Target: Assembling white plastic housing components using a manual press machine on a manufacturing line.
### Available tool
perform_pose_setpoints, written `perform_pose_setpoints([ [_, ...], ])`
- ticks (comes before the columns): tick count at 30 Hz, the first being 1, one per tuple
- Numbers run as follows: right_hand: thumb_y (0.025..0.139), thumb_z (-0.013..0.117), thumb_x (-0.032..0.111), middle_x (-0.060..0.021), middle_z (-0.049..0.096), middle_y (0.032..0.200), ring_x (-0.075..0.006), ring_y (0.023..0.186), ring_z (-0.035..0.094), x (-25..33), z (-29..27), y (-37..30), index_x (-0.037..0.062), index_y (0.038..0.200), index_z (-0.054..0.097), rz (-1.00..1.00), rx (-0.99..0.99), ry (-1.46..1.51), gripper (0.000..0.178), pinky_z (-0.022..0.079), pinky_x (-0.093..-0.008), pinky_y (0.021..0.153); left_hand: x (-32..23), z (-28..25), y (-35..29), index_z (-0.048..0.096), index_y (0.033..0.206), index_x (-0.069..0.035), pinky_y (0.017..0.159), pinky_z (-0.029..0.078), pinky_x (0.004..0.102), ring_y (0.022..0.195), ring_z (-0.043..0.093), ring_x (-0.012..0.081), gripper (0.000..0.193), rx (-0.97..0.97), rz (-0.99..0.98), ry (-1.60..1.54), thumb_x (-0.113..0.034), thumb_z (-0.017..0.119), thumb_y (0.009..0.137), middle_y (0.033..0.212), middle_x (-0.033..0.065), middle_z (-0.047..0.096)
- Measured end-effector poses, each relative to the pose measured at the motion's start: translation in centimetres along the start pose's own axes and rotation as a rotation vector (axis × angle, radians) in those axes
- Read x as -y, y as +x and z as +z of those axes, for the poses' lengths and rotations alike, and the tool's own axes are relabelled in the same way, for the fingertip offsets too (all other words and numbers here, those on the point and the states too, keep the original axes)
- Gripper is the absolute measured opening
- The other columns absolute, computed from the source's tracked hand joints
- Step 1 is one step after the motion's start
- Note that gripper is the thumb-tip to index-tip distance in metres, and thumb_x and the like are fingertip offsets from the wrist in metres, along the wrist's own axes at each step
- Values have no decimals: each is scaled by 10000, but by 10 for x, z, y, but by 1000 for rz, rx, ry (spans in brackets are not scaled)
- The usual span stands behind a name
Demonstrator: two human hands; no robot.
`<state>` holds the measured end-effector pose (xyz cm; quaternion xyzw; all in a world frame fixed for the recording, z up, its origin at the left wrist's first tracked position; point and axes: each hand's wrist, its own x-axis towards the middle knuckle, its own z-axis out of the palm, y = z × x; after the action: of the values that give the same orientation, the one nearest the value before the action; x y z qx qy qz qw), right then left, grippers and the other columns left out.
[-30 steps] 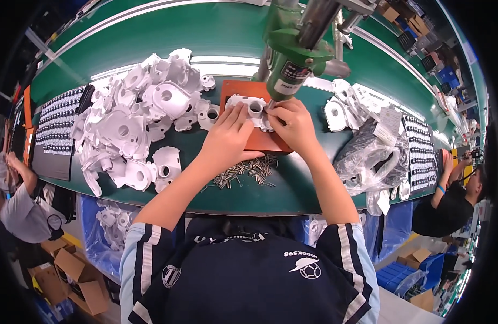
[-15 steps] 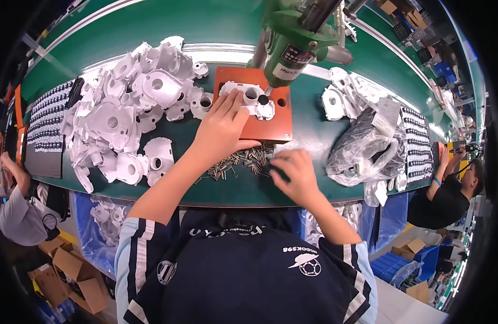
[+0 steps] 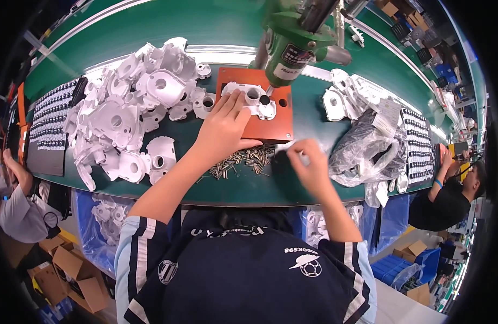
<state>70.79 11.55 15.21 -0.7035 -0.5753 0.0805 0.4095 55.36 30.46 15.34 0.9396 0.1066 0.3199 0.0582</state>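
A white molded housing (image 3: pixel 266 111) lies on the orange plate (image 3: pixel 284 127), under the green press head (image 3: pixel 286 62). My left hand (image 3: pixel 225 120) rests flat on the left part of the housing, fingers stretched out and the thumb spread along the plate's near edge. A round black spot shows on the housing beside its raised ring (image 3: pixel 252 96). Loose metal pins (image 3: pixel 241 161) lie heaped in front of the plate. To the right of these pins, my right hand (image 3: pixel 309 164) is raised with its fingers curled together. What they hold, if anything, is too small to make out.
A tall heap of white housings (image 3: pixel 116 119) covers the left of the green table. A smaller group (image 3: pixel 335 100) and a clear plastic bag (image 3: pixel 362 156) lie right. Trays of small parts (image 3: pixel 49 116) flank both ends. Two people work at the sides.
My right hand has moved right and slightly up, away from the pins, its fingers drawing closer together. The left hand stays on the housing. The view has shifted slightly.
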Motion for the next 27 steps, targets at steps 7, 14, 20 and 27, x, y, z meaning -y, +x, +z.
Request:
perform_pose_setpoints([
  [7,858,584,99,-52,598,856,-111,811,543,-7,-13,100,-46,825,567,177,192,134,150,431,-253,752,-1,-3,-1,524,941,33,987,401,436,1142,510,371,672,-4,4,-2,-418,803,527,1167,253,539],
  [14,849,587,88,-55,631,890,-111,812,558,-2,3,132,-43,922,618,324,294,419,153,444,-254,769,0,-4,-4,532,968,14,986,400,457,1175,489,364,651,20,-33,-33,-432,794,572,1227,233,514],
  [20,841,598,75,-61,623,883,-94,816,559,-2,0,141,-35,1007,593,335,374,393,200,463,-252,738,5,-6,-3,532,954,7,987,399,454,1178,486,359,641,19,-34,-28,-431,796,569,1224,229,516],
  [27,770,689,84,-52,640,916,-129,842,575,-6,-1,161,24,1015,613,375,495,336,264,466,-268,766,6,-3,3,529,946,11,993,394,449,1178,484,361,634,39,-24,-31,-430,792,574,1226,236,514],
])
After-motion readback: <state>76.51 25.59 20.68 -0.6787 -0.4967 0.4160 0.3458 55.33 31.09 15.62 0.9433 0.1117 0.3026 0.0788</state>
